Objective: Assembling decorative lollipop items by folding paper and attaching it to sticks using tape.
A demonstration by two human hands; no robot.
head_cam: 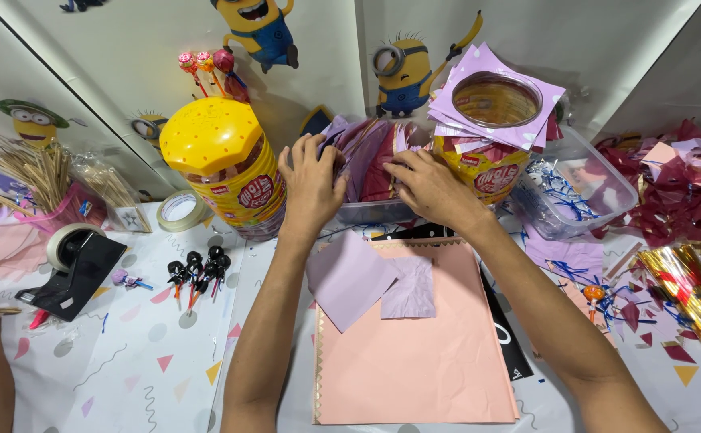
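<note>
My left hand (312,183) and my right hand (428,189) both reach into a clear plastic box (370,213) packed with upright purple and maroon paper sheets (370,156). Fingers of both hands are spread among the sheets; I cannot tell whether a sheet is pinched. In front of the box lies a large peach paper sheet (415,353), with a lilac square (348,278) and a smaller crumpled lilac piece (411,290) resting on its upper part.
A yellow-lidded lollipop jar (226,164) stands left of the box; a second open jar (491,160) under purple paper stands right. A clear tub (579,192), gold twist ties (691,293), a tape dispenser (74,269), a tape roll (180,210), wooden skewers (30,168) and black-topped picks (198,269) surround them.
</note>
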